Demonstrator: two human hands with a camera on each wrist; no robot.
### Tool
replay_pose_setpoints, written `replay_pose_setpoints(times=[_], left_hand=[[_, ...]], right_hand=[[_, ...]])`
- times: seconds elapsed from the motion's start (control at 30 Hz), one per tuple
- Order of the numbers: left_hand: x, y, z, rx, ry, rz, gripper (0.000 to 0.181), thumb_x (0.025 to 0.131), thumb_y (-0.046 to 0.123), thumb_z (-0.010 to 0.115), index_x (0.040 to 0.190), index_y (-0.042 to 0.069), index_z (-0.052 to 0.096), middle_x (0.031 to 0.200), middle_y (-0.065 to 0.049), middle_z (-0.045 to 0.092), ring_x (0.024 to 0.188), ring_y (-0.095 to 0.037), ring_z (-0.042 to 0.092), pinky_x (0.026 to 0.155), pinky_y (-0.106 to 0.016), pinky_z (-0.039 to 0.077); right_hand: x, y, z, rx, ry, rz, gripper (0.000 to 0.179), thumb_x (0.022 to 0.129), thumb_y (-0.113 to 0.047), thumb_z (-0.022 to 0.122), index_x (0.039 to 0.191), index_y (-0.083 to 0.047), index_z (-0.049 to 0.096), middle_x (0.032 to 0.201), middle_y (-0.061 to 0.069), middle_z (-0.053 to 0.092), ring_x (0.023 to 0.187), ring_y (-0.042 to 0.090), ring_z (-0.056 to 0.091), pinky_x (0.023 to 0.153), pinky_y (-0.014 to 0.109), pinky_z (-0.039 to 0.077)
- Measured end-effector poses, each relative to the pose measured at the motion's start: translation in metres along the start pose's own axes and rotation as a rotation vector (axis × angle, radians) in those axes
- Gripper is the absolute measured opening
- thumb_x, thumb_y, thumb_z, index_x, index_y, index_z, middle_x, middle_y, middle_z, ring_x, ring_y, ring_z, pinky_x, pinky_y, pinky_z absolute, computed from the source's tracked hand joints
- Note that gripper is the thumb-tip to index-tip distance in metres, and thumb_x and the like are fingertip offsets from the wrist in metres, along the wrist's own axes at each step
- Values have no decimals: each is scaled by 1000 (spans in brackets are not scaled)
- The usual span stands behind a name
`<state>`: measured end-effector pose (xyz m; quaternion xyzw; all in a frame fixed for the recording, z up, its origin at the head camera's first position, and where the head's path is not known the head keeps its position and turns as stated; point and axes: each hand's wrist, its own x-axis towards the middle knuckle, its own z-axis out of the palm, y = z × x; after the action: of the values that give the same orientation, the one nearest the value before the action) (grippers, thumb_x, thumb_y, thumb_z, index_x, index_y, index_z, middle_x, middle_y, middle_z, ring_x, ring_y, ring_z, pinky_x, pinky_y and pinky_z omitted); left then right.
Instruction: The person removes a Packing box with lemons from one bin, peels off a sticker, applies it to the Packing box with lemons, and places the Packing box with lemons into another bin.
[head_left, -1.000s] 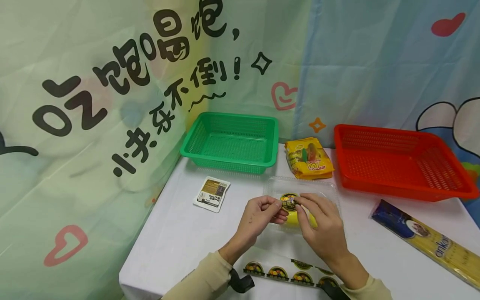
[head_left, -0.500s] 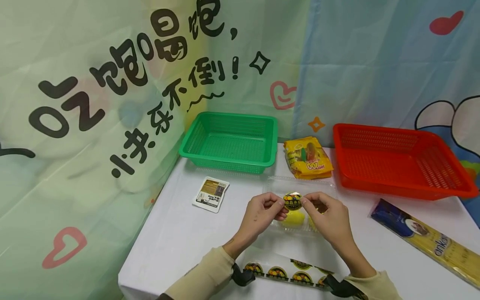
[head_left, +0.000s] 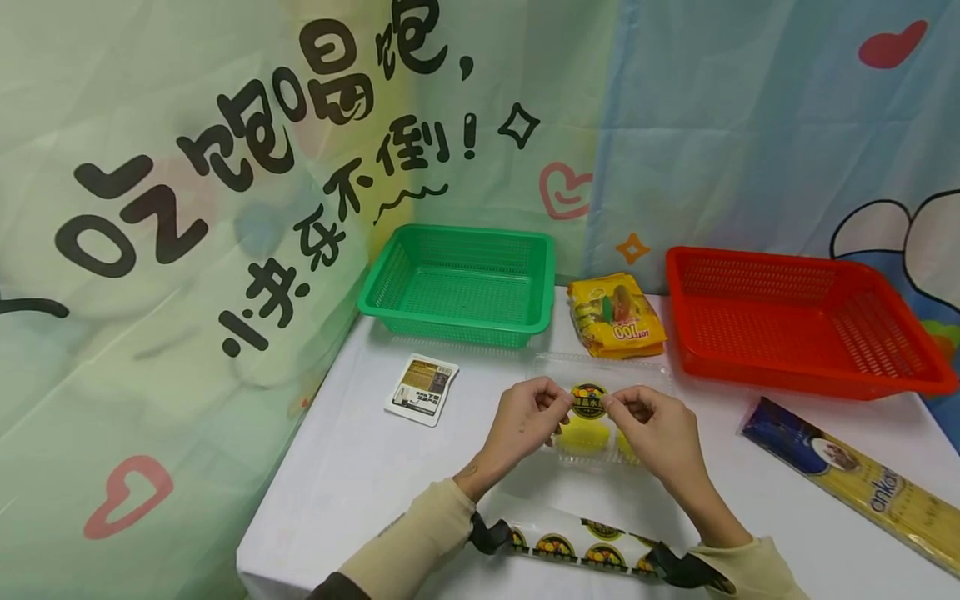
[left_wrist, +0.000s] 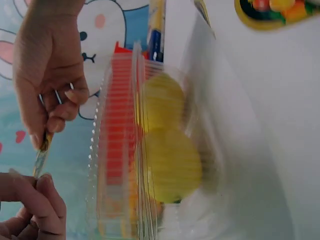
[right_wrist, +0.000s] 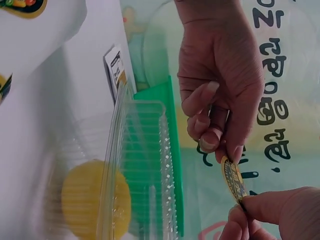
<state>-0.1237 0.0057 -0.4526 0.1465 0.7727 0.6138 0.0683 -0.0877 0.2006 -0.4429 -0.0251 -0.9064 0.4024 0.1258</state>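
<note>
I'm watching both sets of fingers pinched tight on one round sticker, the left hand gripping one edge and the right hand the opposite edge, with the sticker held up apart from the clear plastic box on the counter. Inside that box I've got yellow fruits, and nearer the person, between the forearms, lies a sheet of stickers. Farther back I see the green basket, a yellow bag and the red basket all lined up.
</note>
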Motion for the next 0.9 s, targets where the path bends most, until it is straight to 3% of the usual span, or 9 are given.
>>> replay_pose_setpoints(times=[0.17,0.27,0.67,0.9], left_hand=[[7,1,1,188,-8,45,19,98,22,64,84,11,70,68,1,66,49,-5,48,43,-18,38],[13,1,3,253,-21,46,20,98,19,64,80,12,69,66,5,63,49,-4,43,44,-17,34],[29,4,13,383,-55,24,19,95,16,67,76,11,68,61,6,58,50,-4,44,44,-16,37],[36,5,20,562,-78,40,24,94,14,65,70,13,60,57,7,51,48,-3,42,44,-15,34]], right_hand=[[3,4,-1,-34,7,-7,26,93,-35,74,87,-10,76,74,2,71,64,7,59,57,20,49],[7,8,-1,-60,7,-15,26,92,-35,74,85,-10,76,71,0,70,63,6,58,56,20,47],[19,21,-1,-125,-1,-75,20,90,-25,75,80,-8,74,65,0,67,57,10,54,52,22,43],[23,28,3,-191,9,-112,19,89,-23,75,77,-9,73,62,-1,67,53,8,51,50,23,40]])
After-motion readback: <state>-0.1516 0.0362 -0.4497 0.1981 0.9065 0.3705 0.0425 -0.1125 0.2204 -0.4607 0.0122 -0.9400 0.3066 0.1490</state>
